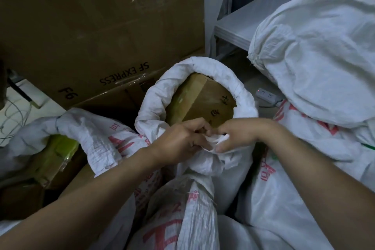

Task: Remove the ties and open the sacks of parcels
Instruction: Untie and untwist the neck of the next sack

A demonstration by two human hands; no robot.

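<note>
I am looking past the cardboard boxes [91, 26] stacked at the back and a bulging tied sack [316, 50] lying high on the pile at the right. Nearest me, the near sack [182, 209] is standing between the forearms. Its gathered neck [203, 170] is rising to the hands, just in front of an open sack [239, 87] whose rolled rim is framing a carton [198, 103]. The left hand [180, 138] and the right hand [239, 134] are meeting over that neck. The fingers of both are curling in and pinching a white bunch [216, 143] of material. Whether that bunch is the tie or sack cloth, I cannot tell.

Here is what I am worrying about. A sideways pull could be tearing the woven cloth instead of loosening the knot, and drawing the wrong end could be tightening it. The tied sack, perched high, could be sliding down if the pile gets jolted.

I am counting two hands, at least two big boxes, one carton in the open sack, and at least five white sacks, two with open mouths.
</note>
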